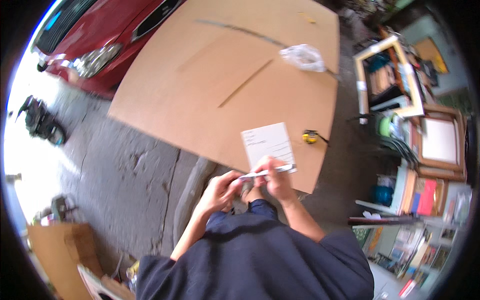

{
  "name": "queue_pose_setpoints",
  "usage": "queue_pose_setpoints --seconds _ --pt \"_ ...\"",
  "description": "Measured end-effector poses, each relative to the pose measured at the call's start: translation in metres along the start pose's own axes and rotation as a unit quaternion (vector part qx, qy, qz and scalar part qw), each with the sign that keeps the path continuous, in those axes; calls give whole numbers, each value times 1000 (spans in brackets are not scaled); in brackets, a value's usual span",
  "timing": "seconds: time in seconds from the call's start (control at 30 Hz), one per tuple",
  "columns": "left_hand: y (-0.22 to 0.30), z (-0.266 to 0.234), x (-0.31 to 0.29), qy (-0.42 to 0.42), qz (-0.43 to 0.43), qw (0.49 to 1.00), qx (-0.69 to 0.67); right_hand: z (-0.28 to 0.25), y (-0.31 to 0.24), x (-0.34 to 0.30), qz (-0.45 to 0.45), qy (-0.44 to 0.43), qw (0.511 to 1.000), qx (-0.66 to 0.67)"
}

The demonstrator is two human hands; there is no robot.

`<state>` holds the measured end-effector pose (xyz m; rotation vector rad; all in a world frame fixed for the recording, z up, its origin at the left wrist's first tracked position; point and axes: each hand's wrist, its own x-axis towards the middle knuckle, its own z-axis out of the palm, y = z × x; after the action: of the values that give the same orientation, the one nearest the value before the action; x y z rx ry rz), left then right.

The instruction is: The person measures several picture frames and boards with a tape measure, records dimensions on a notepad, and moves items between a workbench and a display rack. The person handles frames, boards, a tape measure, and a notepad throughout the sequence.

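Both my hands are at a slim white marker or pen (258,174), held nearly level above the near edge of a brown board. The fingers of my left hand (219,192) pinch its left end. My right hand (278,184) grips it farther right, with the dark-ended tip sticking out past the fingers. Just beyond lies a white sheet (267,142) with handwritten lines, partly hidden by my right hand. A yellow and black tape measure (310,137) rests on the board to the right of the sheet.
The large brown board (200,90) carries a thin strip (245,84), a long grey strip (240,30) and a clear plastic bag (303,57). A red car (100,45) stands far left, a motorcycle (42,120) left. Picture frames (390,75) and shelved clutter line the right. A cardboard box (65,250) sits lower left.
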<state>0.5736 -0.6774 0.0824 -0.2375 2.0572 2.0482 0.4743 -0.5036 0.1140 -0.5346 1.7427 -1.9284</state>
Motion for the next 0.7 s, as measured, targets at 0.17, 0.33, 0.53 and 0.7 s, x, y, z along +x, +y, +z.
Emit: queue_pose_setpoints --seconds 0.17,0.33,0.53,0.7 --pt "39 0 -6 -19 43 997 57 -5 -21 -4 27 -71 996 -40" --pt "41 13 -17 -55 52 993 -86 -4 -36 -11 -35 -139 986 -83" --pt "74 62 -20 -68 22 956 -285 -20 -67 -26 -173 -139 970 -102" --pt "74 110 -5 16 64 961 -269 -67 -86 -41 -126 -157 963 -180"
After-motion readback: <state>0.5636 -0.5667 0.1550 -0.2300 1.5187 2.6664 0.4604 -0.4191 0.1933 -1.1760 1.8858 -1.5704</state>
